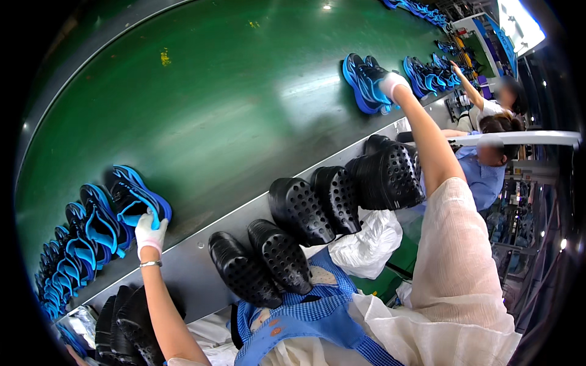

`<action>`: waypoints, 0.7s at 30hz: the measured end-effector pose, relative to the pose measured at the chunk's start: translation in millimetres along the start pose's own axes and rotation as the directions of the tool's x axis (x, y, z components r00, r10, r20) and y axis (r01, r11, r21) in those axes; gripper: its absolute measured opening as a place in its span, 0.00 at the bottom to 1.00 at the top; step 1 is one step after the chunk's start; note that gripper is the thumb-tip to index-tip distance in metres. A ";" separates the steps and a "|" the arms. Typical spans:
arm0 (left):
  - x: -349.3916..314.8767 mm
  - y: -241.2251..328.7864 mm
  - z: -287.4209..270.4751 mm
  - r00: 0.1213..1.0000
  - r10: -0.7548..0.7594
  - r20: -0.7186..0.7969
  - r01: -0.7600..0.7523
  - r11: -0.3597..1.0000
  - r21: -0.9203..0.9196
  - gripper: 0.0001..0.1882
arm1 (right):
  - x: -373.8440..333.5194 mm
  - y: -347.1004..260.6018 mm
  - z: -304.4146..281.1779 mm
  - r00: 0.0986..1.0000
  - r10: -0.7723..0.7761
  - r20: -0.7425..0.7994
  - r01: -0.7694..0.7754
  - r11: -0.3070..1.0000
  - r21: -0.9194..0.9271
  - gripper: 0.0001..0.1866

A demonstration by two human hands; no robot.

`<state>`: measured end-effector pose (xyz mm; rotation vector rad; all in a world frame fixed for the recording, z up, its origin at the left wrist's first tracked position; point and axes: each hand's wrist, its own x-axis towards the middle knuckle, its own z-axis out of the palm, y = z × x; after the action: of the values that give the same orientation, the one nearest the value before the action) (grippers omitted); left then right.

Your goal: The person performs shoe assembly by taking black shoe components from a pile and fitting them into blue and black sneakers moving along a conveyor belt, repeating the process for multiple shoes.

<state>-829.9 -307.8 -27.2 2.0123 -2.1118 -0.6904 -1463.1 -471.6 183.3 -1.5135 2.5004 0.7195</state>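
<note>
My left hand (151,235), in a white glove, pinches the heel collar of a black and blue sneaker (139,192) at the near end of a row on the green surface. The arm bears a bracelet. Stretched far to the right, my right hand (394,86), also gloved in white, grips the heel end of a pair of black and blue sneakers (364,82), toes pointing away from me; its fingertips are partly hidden. Between my arms stand several black shoe-shaped forms with round holes (302,207), along the metal edge.
A row of sneakers (67,256) runs along the left. More sneakers (421,76) stand beyond my right hand, where co-workers (482,152) sit or stand. White plastic bags (369,244) lie below the black forms. More black forms (131,323) are at lower left. A metal edge (201,244) borders the green surface.
</note>
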 end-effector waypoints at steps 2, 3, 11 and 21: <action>1.2 2.9 5.0 1.000 0.008 -0.027 -0.008 1.000 0.012 0.18 | 7.1 18.1 4.6 0.988 -0.004 0.151 0.030 0.985 -0.171 0.25; 9.3 14.4 7.8 0.999 0.015 -0.044 -0.016 1.000 -0.020 0.18 | 45.7 66.7 35.4 0.967 0.053 0.251 0.030 0.949 -0.315 0.25; -2.2 4.2 5.0 0.995 -0.088 -0.035 0.088 0.996 -0.009 0.16 | 67.5 79.5 87.9 0.949 -0.124 0.288 0.219 0.920 -0.325 0.36; -1.7 7.9 1.2 0.995 -0.033 -0.099 0.034 0.999 0.003 0.14 | 29.7 -11.1 54.0 0.882 -0.370 0.293 0.182 0.839 0.513 0.22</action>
<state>-837.5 -305.9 -24.6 2.0442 -2.0306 -0.5793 -1475.1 -474.7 122.0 -1.3555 1.9156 0.2823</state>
